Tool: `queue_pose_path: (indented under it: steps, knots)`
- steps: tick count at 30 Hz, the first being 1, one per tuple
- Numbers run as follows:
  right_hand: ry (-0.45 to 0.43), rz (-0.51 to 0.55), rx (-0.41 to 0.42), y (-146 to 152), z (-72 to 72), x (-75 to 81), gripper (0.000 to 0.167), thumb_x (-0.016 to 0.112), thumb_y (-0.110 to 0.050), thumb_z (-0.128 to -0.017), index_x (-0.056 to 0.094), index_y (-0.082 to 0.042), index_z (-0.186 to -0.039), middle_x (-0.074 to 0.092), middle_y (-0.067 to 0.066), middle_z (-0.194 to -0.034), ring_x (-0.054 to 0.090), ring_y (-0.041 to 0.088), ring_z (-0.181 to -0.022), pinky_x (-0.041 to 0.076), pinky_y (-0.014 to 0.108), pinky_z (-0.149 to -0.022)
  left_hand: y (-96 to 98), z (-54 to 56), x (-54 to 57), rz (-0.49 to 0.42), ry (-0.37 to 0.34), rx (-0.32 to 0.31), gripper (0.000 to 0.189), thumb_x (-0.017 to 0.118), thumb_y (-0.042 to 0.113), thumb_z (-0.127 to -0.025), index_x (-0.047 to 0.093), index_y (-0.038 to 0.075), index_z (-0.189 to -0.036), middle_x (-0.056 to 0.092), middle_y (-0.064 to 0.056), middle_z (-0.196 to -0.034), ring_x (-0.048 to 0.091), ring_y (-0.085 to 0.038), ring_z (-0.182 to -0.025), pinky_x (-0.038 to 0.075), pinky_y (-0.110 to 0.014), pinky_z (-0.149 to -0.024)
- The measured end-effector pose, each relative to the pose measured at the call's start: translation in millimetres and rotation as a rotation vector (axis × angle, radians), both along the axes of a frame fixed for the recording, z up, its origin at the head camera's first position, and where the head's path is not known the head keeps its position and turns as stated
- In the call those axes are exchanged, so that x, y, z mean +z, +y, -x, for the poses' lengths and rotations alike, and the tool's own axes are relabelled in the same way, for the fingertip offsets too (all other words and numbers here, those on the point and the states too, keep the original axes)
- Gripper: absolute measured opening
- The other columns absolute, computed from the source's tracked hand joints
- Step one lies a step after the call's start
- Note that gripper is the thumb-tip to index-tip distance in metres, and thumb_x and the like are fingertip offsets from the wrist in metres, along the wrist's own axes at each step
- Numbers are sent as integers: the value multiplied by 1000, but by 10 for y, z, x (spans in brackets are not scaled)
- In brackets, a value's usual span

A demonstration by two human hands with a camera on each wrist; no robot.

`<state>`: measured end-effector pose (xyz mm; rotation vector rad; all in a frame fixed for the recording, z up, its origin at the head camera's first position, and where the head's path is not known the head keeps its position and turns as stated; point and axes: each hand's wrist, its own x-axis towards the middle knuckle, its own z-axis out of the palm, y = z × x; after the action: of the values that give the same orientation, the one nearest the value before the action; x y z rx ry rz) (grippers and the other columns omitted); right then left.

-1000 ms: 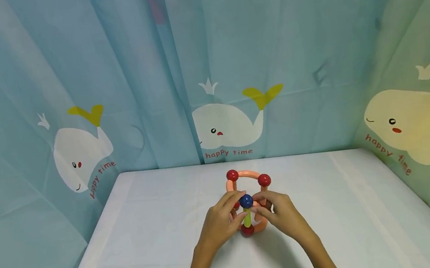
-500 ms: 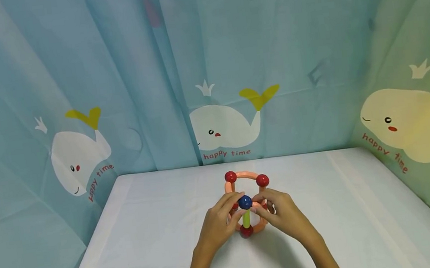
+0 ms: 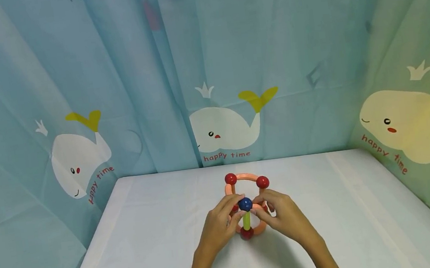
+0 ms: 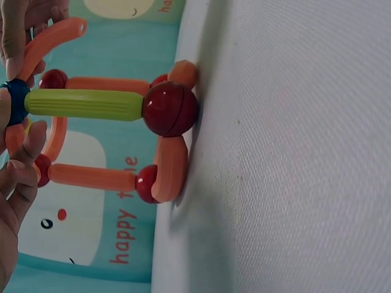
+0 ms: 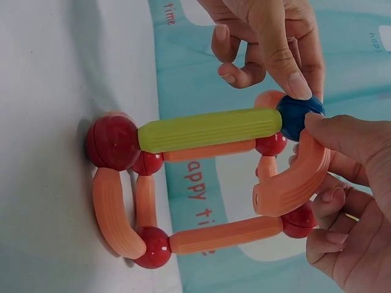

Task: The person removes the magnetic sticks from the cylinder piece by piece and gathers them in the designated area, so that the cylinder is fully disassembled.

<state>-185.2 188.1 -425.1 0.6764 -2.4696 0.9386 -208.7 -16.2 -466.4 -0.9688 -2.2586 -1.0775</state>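
Note:
A frame of red balls and orange rods stands upright on the white table. From its nearest red ball [image 5: 113,142], a yellow-green rod [image 5: 208,130] rises to a blue ball [image 3: 245,204]. My left hand [image 3: 217,223] grips the blue ball from the left, its thumb pressing on it in the right wrist view. My right hand [image 3: 287,216] pinches a curved orange rod [image 5: 293,186] where it meets the blue ball. That rod's other end hangs free in the right wrist view. Fingers partly cover the blue ball and the frame's upper part.
The white tabletop [image 3: 152,244] spreads around the frame. Behind it hangs a blue-green curtain [image 3: 307,29] printed with whales. Two red balls, one being the upper right ball [image 3: 262,182], and a curved orange rod [image 3: 246,176] form the frame's far top edge.
Both hands stay at the blue ball with only tiny finger shifts. The head view has drifted a little, so the curtain and table edge sit slightly lower.

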Motion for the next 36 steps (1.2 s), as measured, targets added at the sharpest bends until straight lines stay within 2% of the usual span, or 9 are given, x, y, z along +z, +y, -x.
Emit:
queue_pose_path:
  steps: [8, 13, 21, 30, 36]
  knots:
    - [2, -6, -1, 16, 1, -9, 7, 76, -19, -85, 70, -15, -86, 55, -13, -76, 41, -2, -62, 39, 17, -51, 12, -7, 0, 7, 9, 5, 36, 59, 29, -98, 59, 13, -130, 64, -1, -124, 67, -11, -87, 53, -13, -74]
    - [-1, 7, 8, 24, 5, -26, 6, 75, -20, -86, 69, -16, -86, 55, -13, -75, 45, 5, -60, 39, 17, -51, 14, -22, -7, 11, -20, 11, 37, 57, 31, -98, 59, 14, -131, 64, -1, -126, 67, -11, -90, 52, -13, -73]
    - [18, 0, -2, 28, 8, -56, 7, 76, -20, -85, 69, -18, -85, 55, -14, -75, 40, -3, -62, 39, 17, -51, 25, -31, -14, -7, -15, 3, 35, 58, 29, -98, 59, 13, -130, 64, -1, -124, 64, -9, -81, 54, -20, -66]
    - [20, -8, -29, 11, 10, -54, 8, 76, -22, -84, 69, -21, -85, 55, -16, -75, 40, -4, -60, 39, 17, -50, 15, -29, -23, -10, -6, 7, 36, 59, 29, -98, 60, 12, -129, 64, -1, -123, 63, -9, -79, 53, -16, -66]
    - [71, -13, -32, 29, 31, -48, 11, 76, -15, -79, 67, -20, -84, 55, -14, -76, 41, -2, -60, 39, 16, -50, 8, -11, 3, 1, -5, -1, 36, 57, 30, -99, 59, 13, -130, 64, -1, -124, 64, -9, -79, 53, -18, -65]
